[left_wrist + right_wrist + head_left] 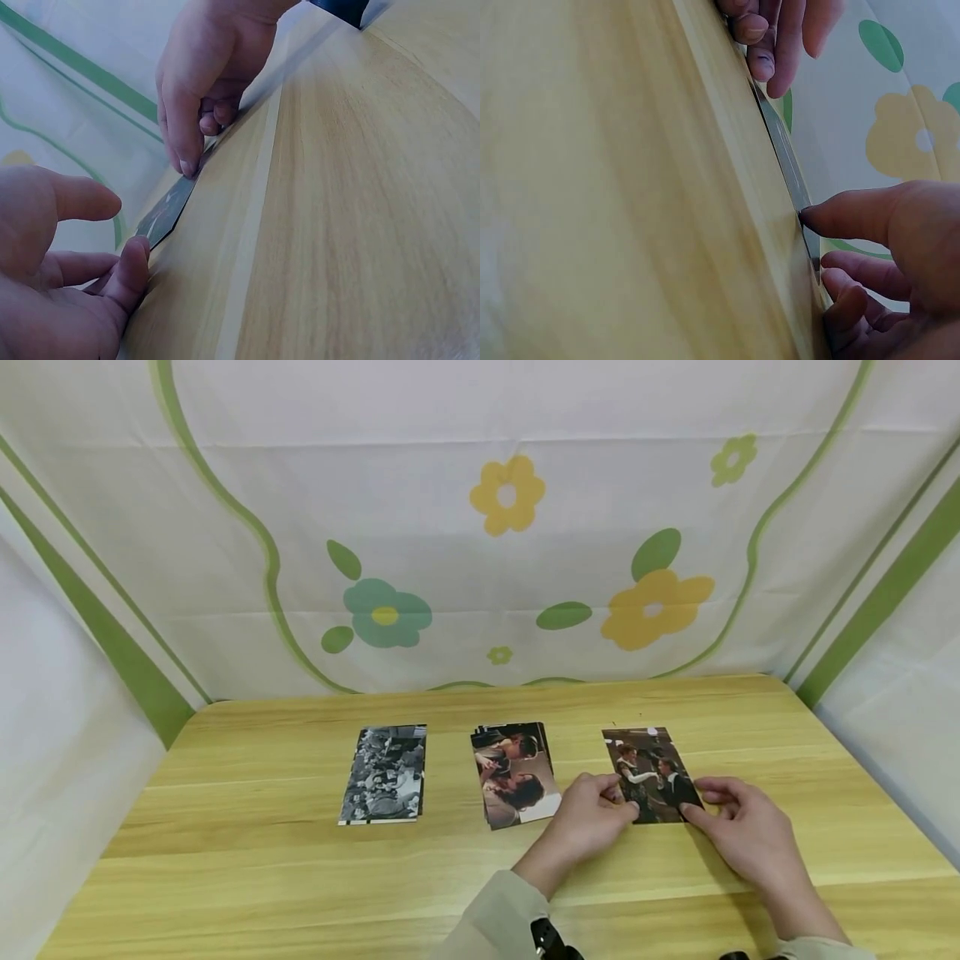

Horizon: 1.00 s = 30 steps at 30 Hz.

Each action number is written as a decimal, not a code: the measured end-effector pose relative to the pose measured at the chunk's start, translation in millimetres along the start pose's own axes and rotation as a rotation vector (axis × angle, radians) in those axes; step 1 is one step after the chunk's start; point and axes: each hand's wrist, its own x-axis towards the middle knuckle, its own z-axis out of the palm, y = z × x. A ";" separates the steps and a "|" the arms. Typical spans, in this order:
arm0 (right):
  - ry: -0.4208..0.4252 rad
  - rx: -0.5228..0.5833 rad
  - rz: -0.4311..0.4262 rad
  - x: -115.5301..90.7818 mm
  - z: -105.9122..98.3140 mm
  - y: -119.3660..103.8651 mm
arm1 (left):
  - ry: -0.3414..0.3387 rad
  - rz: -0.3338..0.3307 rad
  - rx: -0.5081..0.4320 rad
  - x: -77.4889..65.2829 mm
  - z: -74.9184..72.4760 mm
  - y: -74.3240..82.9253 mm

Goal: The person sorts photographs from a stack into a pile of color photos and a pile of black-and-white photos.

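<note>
Left fingers (602,783) half bent, right fingers (723,787) curled

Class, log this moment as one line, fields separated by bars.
left hand: holds rightmost photo, left edge | right hand: holds its right edge | centre: photo stack | left: black-and-white photo, on table

Beige sleeves (498,912) clothe the arms, with a glinting black strap (550,938) at the left.

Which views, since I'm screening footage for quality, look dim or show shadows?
Head: bright, soft shadow on the table beside the right hand; left wrist: cool bluish cast, shadow beside that same hand; right wrist: dim, table grain soft.
</note>
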 end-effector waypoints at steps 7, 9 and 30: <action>0.025 -0.009 -0.003 -0.2 2.4 1.1 | 0.027 -0.018 0.006 -1.0 1.6 -1.0; 0.026 -0.011 0.001 -0.2 2.7 0.7 | 0.028 -0.018 0.008 -0.8 2.1 -1.0; 0.078 0.021 0.080 3.3 11.0 -14.8 | 0.025 0.047 0.162 1.2 4.3 0.4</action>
